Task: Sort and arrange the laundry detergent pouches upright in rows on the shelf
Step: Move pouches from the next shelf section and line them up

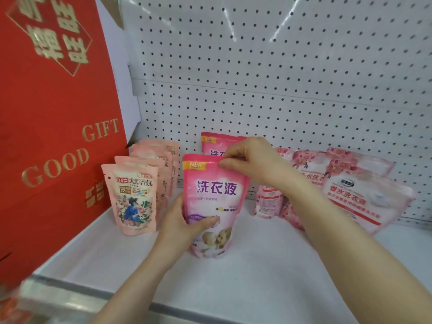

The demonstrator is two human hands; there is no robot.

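A bright pink detergent pouch (214, 195) with purple lettering stands upright in the middle of the white shelf (257, 272). My left hand (184, 224) grips its lower left side, thumb across the front. My right hand (250, 157) pinches its top right corner. A second matching pink pouch (215, 143) stands right behind it, partly hidden. To the left, a row of several pale peach pouches (134, 197) stands upright, one behind the other. On the right, several pink floral pouches (364, 195) lean in a loose group against the back wall.
A big red gift box (53, 113) with gold letters walls off the shelf's left end. A white pegboard (280, 78) forms the back. Bare shelf surface lies in front of the pouches, ending at a metal front edge (93, 293).
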